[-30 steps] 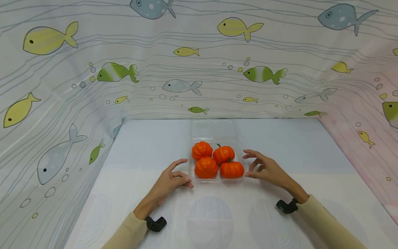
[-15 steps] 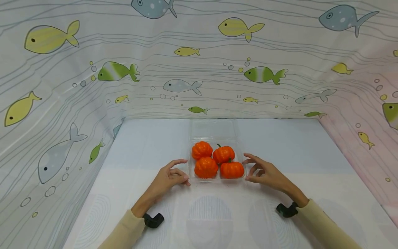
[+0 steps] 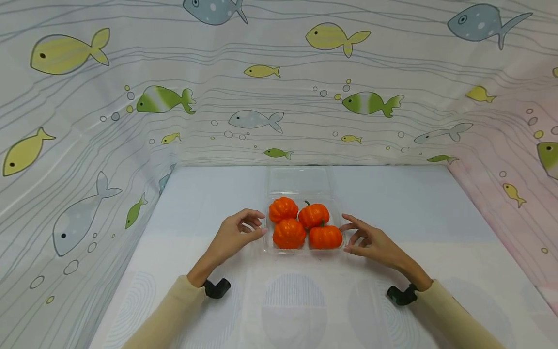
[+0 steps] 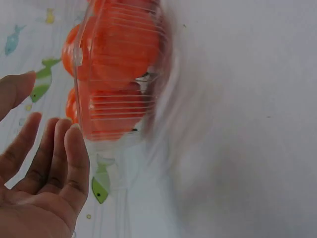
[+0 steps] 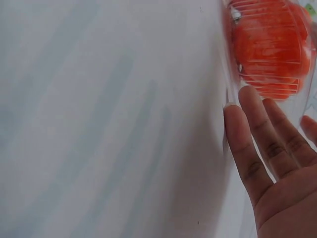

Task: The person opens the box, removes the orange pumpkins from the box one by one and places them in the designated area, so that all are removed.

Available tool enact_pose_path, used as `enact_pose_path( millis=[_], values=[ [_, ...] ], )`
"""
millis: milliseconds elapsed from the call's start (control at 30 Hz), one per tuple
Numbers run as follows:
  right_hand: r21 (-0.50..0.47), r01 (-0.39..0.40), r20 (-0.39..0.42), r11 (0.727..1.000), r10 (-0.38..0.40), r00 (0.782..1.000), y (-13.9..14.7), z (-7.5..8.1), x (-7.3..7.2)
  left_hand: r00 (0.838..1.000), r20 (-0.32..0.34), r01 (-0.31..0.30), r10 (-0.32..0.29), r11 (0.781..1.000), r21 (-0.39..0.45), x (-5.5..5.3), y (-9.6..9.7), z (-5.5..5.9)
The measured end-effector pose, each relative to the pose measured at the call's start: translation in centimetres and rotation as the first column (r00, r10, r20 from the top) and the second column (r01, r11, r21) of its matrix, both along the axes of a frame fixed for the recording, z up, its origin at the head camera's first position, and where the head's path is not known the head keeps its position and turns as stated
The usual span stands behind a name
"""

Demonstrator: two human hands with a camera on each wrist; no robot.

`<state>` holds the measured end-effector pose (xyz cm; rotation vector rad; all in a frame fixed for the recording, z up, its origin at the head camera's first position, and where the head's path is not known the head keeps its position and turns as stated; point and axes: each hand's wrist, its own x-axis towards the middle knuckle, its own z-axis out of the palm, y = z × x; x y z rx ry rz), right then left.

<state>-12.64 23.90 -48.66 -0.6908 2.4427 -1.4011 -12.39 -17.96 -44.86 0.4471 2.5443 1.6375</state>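
Observation:
A clear plastic clamshell box (image 3: 301, 252) sits on the table, holding several small orange pumpkins (image 3: 289, 233), some with green stems. Its transparent lid (image 3: 299, 179) is folded back toward the wall. My left hand (image 3: 235, 233) is at the box's left side, fingers relaxed and thumb apart; in the left wrist view the fingertips (image 4: 74, 131) come close to the ribbed wall. On the right side, my right hand (image 3: 375, 245) has its fingers loosely extended. The right wrist view shows its fingertips (image 5: 235, 116) right at the box's lower edge. Neither hand grips anything.
The white table (image 3: 209, 194) has faint printed circles near its front. A fish-patterned cloth (image 3: 296, 140) rises behind it and along both sides. Dark wrist cameras (image 3: 217, 288) sit on both wrists, below beige sleeves (image 3: 170, 310).
The left hand has moved up and away along the box's left side, its fingers now further back. The right hand has dipped slightly. Box and pumpkins stay put.

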Motion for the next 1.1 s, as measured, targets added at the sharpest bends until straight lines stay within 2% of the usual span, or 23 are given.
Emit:
enact_pose_path(
  millis=[200, 367, 667, 800, 1100],
  values=[
    [-0.013, -0.002, 0.007, 1.000, 0.002, 1.000, 0.2, -0.2, -0.1, 0.995, -0.042, 0.086, -0.085, 0.996, 0.015, -1.2, 1.3, 1.1],
    [-0.014, -0.005, 0.008, 1.000, 0.006, 1.000, 0.1, -0.1, -0.2, 0.986, -0.054, 0.156, -0.155, 0.988, 0.005, -1.8, 2.3, 1.3],
    [-0.024, -0.011, 0.004, 1.000, 0.011, 1.000, 0.0, -0.2, -0.1, 0.975, -0.075, 0.199, -0.209, 0.972, -0.126, -2.2, 4.0, 1.5],
    [-0.027, -0.005, 0.004, 1.000, 0.005, 1.000, 0.0, -0.1, 0.0, 0.969, -0.089, 0.208, -0.230, 0.956, -0.207, -2.2, 4.7, 1.5],
    [-0.021, 0.005, 0.004, 1.000, -0.005, 1.000, 0.0, -0.2, 0.0, 0.965, -0.035, 0.233, -0.258, 0.915, -0.329, -2.0, 5.9, 1.7]
  ],
)
